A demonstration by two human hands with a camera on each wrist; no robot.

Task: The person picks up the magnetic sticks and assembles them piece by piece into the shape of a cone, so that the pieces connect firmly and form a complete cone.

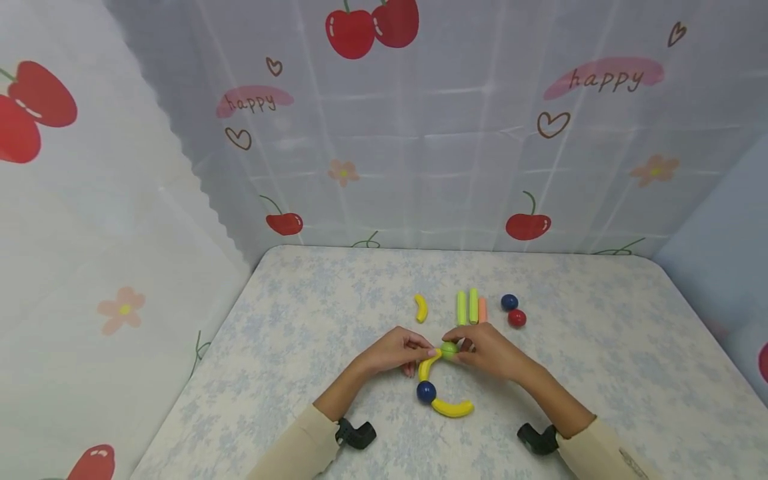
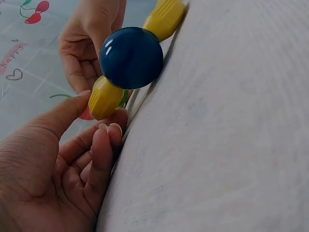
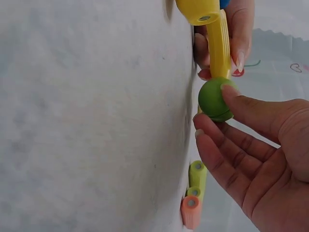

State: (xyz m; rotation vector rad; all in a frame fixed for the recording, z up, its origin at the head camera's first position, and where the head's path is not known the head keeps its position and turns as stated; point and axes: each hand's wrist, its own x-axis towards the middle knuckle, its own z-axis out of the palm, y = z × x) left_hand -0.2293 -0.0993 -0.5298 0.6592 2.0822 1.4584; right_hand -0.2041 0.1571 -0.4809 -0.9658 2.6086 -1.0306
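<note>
A green ball (image 1: 449,350) sits between the thumb and fingers of my right hand (image 1: 489,350), which pinches it. It touches the end of a curved yellow magnetic rod (image 1: 425,368), and my left hand (image 1: 399,350) pinches that rod near the same end. At the rod's other end is a dark blue ball (image 1: 427,392). From this ball a second curved yellow rod (image 1: 453,408) reaches right, so the pieces form an open curve on the table. The left wrist view shows the blue ball (image 2: 131,57) close up; in the right wrist view the thumb presses the green ball (image 3: 216,99).
Beyond the hands lie a loose curved yellow rod (image 1: 421,309), two light green straight rods (image 1: 461,308) and an orange rod (image 1: 483,311). To their right are another blue ball (image 1: 509,303) and a red ball (image 1: 517,318). A patterned cloth covers the table (image 1: 312,300).
</note>
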